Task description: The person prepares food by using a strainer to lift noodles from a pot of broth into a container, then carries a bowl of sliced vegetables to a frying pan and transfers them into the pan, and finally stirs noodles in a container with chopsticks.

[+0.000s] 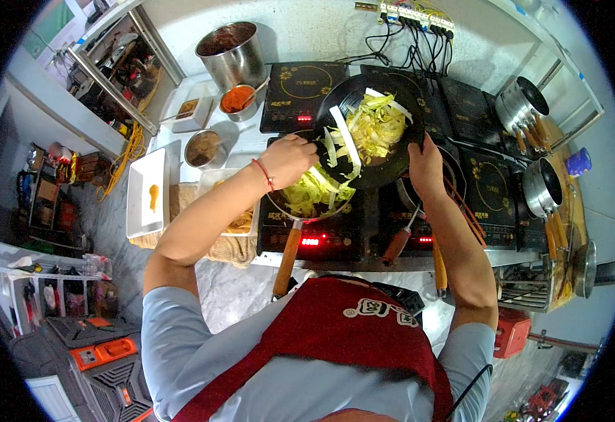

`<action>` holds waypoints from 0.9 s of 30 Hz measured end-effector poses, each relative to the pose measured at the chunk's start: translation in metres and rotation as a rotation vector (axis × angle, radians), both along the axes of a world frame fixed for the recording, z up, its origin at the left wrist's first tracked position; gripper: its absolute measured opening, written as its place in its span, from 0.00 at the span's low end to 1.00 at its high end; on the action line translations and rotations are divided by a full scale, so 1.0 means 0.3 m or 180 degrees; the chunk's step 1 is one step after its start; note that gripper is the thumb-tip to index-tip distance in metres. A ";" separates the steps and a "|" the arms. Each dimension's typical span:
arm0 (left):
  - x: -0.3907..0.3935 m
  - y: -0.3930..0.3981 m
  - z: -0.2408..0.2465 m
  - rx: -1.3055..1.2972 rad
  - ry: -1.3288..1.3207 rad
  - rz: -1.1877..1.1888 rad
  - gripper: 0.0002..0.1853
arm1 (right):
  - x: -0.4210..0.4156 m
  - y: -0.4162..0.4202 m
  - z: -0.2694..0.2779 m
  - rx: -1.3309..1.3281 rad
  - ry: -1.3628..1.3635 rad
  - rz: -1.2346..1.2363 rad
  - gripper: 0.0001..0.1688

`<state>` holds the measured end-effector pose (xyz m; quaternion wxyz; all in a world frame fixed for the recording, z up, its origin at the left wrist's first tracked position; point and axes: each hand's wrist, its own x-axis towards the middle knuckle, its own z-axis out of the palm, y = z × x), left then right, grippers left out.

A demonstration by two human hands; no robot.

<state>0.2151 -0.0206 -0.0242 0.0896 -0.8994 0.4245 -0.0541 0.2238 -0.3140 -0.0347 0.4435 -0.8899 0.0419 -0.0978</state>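
My right hand (426,163) grips the right rim of a black round pan (333,95), tilted above the cooktops. Sliced cabbage (376,129) with long white strips lies in it. At the pan's lower left rim is my left hand (292,161), fingers bent; whether it grips the rim or some leaves cannot be told. Just below that hand, more cabbage (312,195) fills a saucepan with a wooden handle (288,258), standing on an induction cooktop (333,243) with a lit red display. Behind my right forearm, another pan (455,169) is partly hidden, with chopsticks (465,211) across it.
Left of the cooktops stand a tall steel pot (233,58), a bowl of red powder (237,100), a bowl of brown seasoning (203,149) and a white tray (149,211). Stacked saucepans (515,108) and further saucepans (537,190) are at the right. Black cables (418,47) hang along the wall.
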 end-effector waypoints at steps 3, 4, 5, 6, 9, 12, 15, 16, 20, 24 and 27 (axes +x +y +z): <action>0.002 -0.085 0.034 -0.0588 -0.0361 -0.0288 0.16 | -0.006 0.020 -0.005 0.0018 0.0054 0.0065 0.32; 0.016 -0.103 0.014 -0.0858 -0.0627 -0.0454 0.15 | -0.016 0.035 0.016 0.0148 0.0328 0.0103 0.30; 0.029 -0.115 0.002 -0.0770 -0.0639 -0.0448 0.14 | -0.043 0.060 0.074 0.0273 0.0608 0.0134 0.29; 0.038 -0.119 -0.008 -0.0682 -0.0651 -0.0442 0.13 | -0.058 0.074 0.104 0.0398 0.0889 0.0164 0.27; 0.052 -0.113 -0.044 -0.0625 -0.0345 -0.0341 0.12 | -0.045 0.052 0.010 -0.0138 0.0353 0.0130 0.28; 0.037 -0.078 -0.066 -0.0713 -0.0441 -0.0416 0.10 | -0.045 0.027 -0.014 0.0023 0.0172 0.0158 0.29; 0.005 -0.037 -0.072 -0.0692 -0.0248 -0.0392 0.10 | -0.044 0.015 -0.002 0.0061 0.0358 0.0123 0.30; -0.008 -0.025 -0.067 -0.0683 -0.0200 -0.0397 0.10 | -0.046 0.013 0.003 0.0026 0.0455 0.0088 0.31; -0.024 0.030 -0.044 -0.0660 -0.0007 -0.0374 0.10 | -0.065 0.018 0.005 -0.0135 0.0157 -0.0076 0.31; 0.039 -0.047 0.055 -0.1371 -0.0421 -0.0081 0.08 | -0.079 0.028 0.024 0.0162 0.0293 -0.0037 0.31; 0.121 -0.153 0.087 -0.1976 -0.0751 0.0007 0.08 | -0.082 0.038 0.002 0.0246 0.0329 0.0123 0.31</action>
